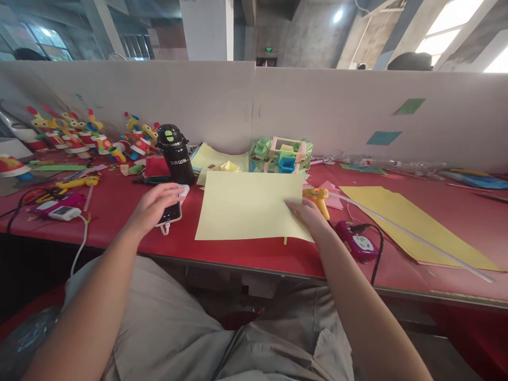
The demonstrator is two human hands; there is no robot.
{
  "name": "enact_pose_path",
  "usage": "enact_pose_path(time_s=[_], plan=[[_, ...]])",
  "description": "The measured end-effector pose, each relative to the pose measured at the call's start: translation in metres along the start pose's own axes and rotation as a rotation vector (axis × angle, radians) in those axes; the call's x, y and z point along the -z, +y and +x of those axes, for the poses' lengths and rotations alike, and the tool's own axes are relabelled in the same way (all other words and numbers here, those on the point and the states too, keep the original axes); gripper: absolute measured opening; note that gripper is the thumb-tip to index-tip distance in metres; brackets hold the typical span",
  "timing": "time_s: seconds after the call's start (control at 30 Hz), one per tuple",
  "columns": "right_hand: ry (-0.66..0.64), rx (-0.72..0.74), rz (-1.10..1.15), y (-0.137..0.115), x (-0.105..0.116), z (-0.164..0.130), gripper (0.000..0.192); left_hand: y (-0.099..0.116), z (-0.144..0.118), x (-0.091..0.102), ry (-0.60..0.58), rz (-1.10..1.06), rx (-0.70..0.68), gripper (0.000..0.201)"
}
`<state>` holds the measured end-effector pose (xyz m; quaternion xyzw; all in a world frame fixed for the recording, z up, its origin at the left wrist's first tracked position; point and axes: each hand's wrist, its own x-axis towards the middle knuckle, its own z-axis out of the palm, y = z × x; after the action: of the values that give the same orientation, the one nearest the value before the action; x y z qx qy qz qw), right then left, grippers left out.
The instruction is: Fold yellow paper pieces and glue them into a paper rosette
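Note:
A pale yellow sheet of paper [246, 206] is tilted up above the red table, its lower right corner curling. My right hand [309, 214] grips its right edge, thumb on the front and the other fingers hidden behind. My left hand [155, 207] is off to the left with fingers stretched out, over a phone [173, 212] with a white cable plugged into its near end. I cannot tell whether those fingers touch the phone. Beside my right hand lies a yellow glue gun [318, 198] with a long clear glue stick in its back.
Behind the sheet stand a black bottle [177, 159] and a folded-paper model [283, 153]. A purple power strip [357, 241] and yellow card sheets [413, 227] lie to the right. Several paper-cup figures [79, 132] and another glue gun [77, 182] are at left. A white partition [337, 106] closes the back.

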<state>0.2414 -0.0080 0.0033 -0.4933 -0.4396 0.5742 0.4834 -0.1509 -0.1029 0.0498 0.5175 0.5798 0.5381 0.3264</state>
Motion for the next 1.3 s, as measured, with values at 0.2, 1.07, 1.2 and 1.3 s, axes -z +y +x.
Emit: enact_pose_path(time_s=[0.2, 1.07, 1.2, 1.3], plan=[[0.002, -0.022, -0.019, -0.01, -0.002, -0.008, 0.034, -0.003, -0.011, -0.058, -0.219, -0.206, 0.049, 0.06], [-0.001, 0.11, -0.108, 0.002, -0.002, -0.001, 0.041, -0.022, -0.009, -0.078, -0.226, -0.304, 0.174, 0.061], [0.013, 0.11, -0.086, -0.009, 0.001, -0.009, 0.051, -0.025, -0.012, -0.08, -0.329, -0.332, 0.176, 0.07], [-0.093, 0.194, -0.115, -0.015, 0.001, -0.016, 0.063, -0.024, -0.015, -0.084, -0.371, -0.365, 0.188, 0.074]])
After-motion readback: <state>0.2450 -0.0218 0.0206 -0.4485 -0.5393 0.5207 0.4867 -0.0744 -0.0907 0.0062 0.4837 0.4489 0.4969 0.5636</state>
